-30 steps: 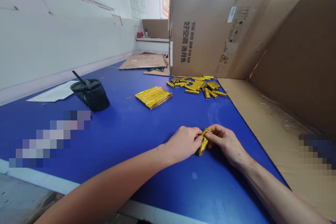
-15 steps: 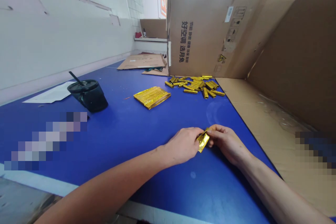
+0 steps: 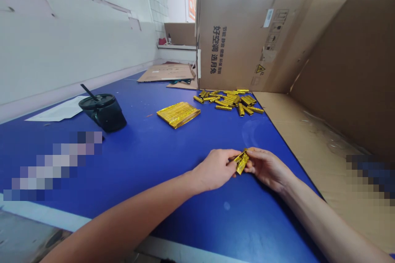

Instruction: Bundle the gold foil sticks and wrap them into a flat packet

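Between my hands is a shiny gold piece (image 3: 242, 163), partly folded, above the blue table (image 3: 197, 213). My left hand (image 3: 214, 170) pinches its left side with thumb and fingers. On the other side, my right hand (image 3: 268, 168) grips its upper right edge, fingers curled behind it. A flat stack of gold sheets (image 3: 178, 114) lies farther back, left of my hands. Beyond my hands, near the cardboard, is a loose pile of small folded gold pieces (image 3: 230, 99).
A dark cup with a straw (image 3: 108, 113) stands at the left beside white paper (image 3: 58, 109). Large cardboard (image 3: 240, 41) rises at the back and right, with flat cardboard (image 3: 166, 72) at the back left. A pixelated patch covers part of the left side.
The gold piece has turned and lifted slightly between my fingers, its fold looking narrower. My right fingers have shifted along its edge.
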{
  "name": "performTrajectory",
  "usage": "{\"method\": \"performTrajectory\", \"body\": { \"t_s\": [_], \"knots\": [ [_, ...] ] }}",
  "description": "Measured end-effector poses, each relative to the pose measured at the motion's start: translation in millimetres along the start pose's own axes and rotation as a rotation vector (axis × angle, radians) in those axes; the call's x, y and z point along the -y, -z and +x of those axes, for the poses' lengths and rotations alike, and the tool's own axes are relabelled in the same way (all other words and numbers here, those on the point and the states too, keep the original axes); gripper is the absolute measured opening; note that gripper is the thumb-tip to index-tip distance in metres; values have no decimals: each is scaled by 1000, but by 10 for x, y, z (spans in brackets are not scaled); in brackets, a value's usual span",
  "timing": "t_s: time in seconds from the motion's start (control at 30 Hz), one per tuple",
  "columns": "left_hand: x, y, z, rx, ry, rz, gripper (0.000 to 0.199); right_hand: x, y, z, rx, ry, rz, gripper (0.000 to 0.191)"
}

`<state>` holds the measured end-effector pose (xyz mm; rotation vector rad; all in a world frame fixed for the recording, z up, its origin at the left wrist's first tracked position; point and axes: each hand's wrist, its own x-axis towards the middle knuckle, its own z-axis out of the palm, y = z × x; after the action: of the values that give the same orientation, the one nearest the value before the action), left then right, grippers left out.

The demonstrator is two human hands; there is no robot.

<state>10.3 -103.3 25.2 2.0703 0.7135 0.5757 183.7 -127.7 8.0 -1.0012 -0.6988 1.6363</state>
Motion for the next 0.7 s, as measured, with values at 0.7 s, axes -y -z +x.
{"method": "performTrajectory", "body": {
  "t_s": [0.7],
  "knots": [
    [-34,-37,-28,-125,-157,157,30,-24,-57,-19,-16,40,95,9]
  ]
}}
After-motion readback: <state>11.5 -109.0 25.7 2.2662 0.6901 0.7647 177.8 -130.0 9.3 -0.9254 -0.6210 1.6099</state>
